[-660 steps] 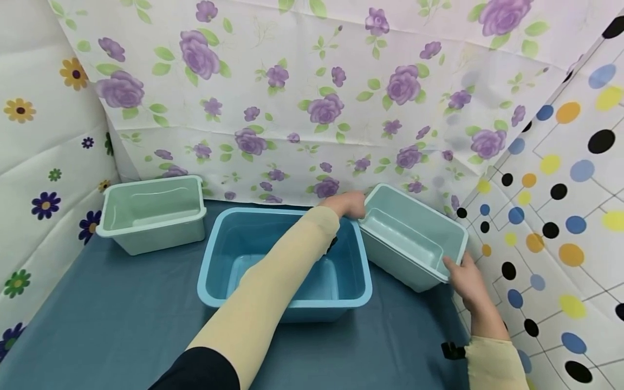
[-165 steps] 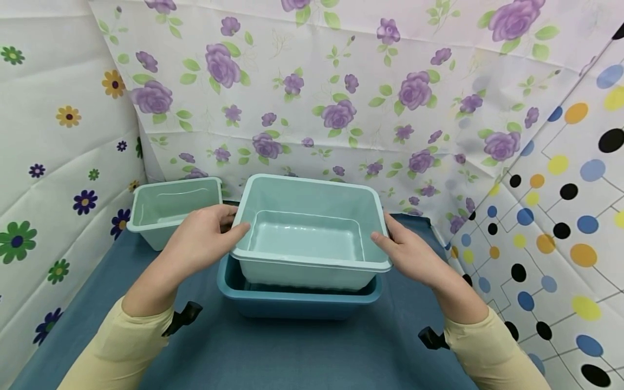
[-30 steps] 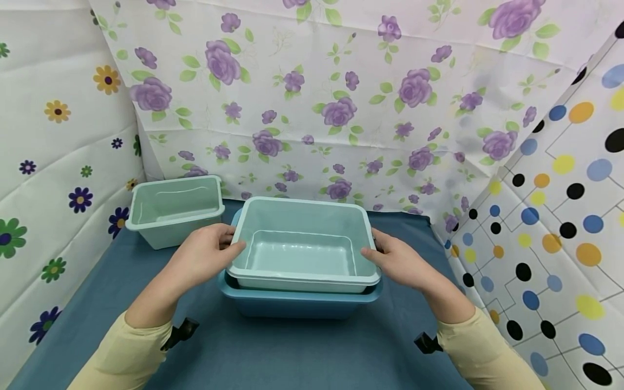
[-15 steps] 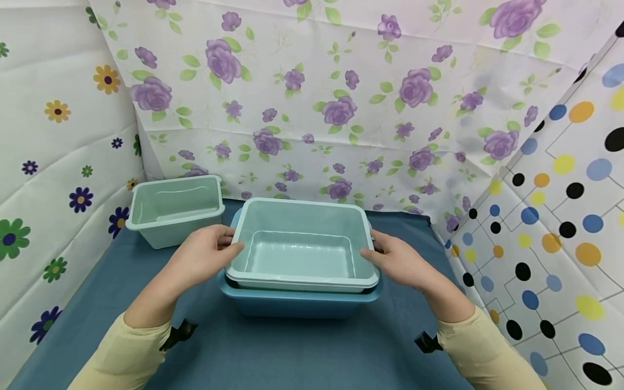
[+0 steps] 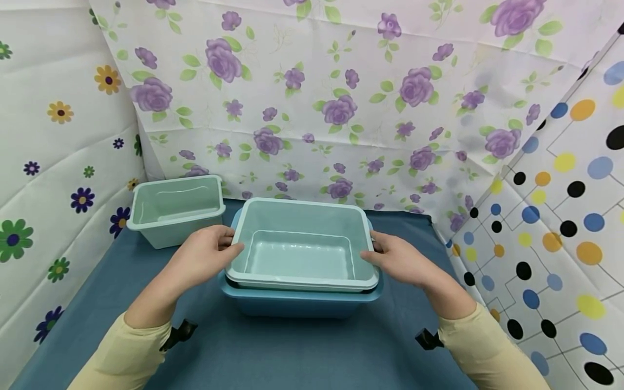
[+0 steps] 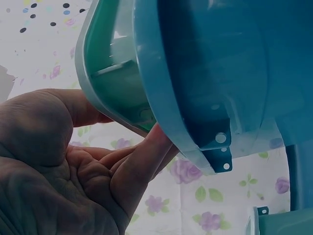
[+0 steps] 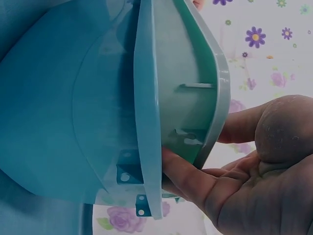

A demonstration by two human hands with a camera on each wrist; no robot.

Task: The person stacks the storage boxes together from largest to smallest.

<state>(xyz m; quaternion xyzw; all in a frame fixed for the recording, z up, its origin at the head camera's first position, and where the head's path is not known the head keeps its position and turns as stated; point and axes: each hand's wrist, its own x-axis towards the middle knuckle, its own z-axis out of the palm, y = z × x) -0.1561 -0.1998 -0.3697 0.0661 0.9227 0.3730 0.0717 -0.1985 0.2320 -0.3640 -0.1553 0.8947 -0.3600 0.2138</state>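
Note:
A pale aqua plastic basin (image 5: 302,216) sits nested in a larger blue basin (image 5: 302,306), its rim raised a little above the blue one at the front. My left hand (image 5: 206,253) grips its left rim, thumb on top and fingers underneath. At the opposite end my right hand (image 5: 397,259) holds the right rim in the same way. In the left wrist view the fingers (image 6: 139,159) reach between the aqua rim and the blue rim. The right wrist view has the fingertips (image 7: 178,164) right at the blue rim, under the aqua basin's edge.
A smaller pale green bin (image 5: 177,228) stands at the back left by the flowered cloth wall (image 5: 292,108). The blue-covered table (image 5: 292,357) is bounded by patterned cloth on the left, back and right.
Earlier the aqua basin stood right of the blue one; later both hands held it above. It has since come down into the blue basin and stayed almost still over the last second.

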